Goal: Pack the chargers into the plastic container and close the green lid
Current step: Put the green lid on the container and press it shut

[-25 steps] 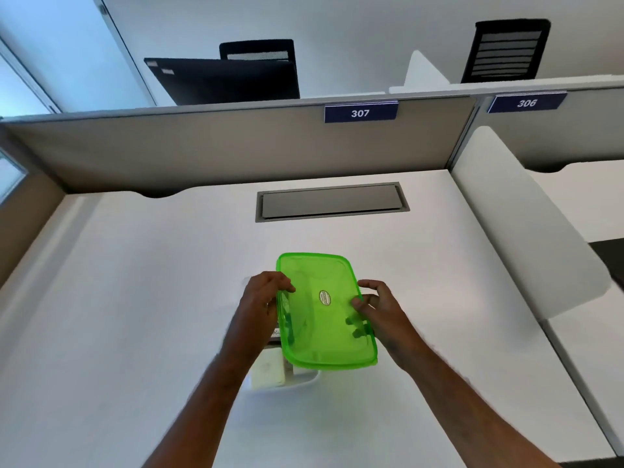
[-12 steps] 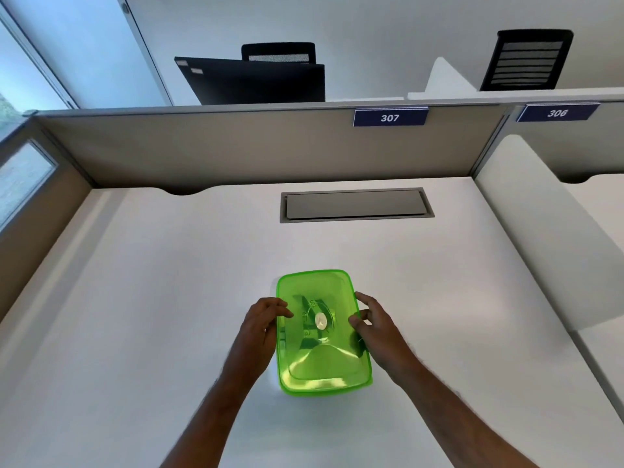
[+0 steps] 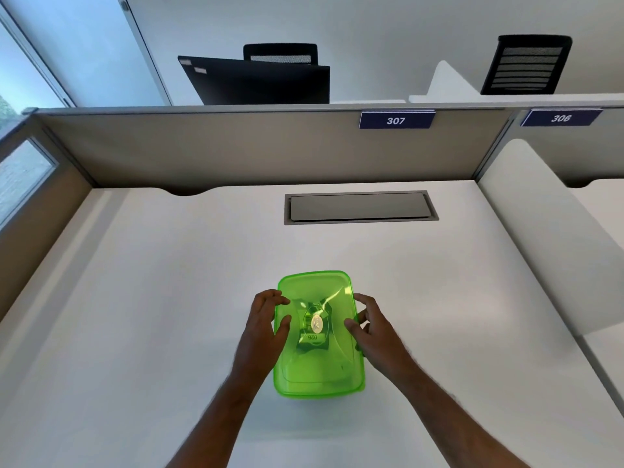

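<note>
lid: green lid (image 3: 319, 336), tilted a second ago, now lies flat on the plastic container on the desk (image 3: 135, 298) | left hand (image 3: 266, 327), right hand (image 3: 371, 327): fingers spread, pressing its side edges, gripping nothing | chargers dim beneath | next: likely press rim shut

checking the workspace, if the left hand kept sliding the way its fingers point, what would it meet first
The left hand points right, across the green lid; its fingers already rest there. Likely first: the right hand at the opposite edge.
</note>
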Action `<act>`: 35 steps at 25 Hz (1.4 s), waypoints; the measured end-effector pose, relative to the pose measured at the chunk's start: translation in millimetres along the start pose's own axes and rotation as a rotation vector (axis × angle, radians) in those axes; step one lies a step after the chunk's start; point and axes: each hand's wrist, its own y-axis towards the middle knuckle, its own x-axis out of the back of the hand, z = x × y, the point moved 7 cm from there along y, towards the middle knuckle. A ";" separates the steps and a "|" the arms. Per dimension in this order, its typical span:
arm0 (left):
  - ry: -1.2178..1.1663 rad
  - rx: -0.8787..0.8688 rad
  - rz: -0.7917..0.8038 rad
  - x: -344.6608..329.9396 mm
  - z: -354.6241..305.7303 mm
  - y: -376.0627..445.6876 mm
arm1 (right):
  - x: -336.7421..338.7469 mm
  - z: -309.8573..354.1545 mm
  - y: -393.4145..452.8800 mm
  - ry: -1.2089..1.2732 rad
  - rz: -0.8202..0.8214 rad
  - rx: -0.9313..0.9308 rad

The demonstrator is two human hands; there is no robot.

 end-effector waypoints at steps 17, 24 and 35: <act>-0.084 0.402 0.061 -14.1 40.0 61.7 | 3.1 -9.4 9.7 -0.107 0.013 -0.075; -0.013 0.388 0.135 -18.8 46.2 68.3 | 3.5 -10.5 37.7 -0.091 0.019 -0.096; 0.042 0.392 0.192 -25.8 47.3 72.2 | -14.3 24.8 111.9 -0.187 -0.064 -0.054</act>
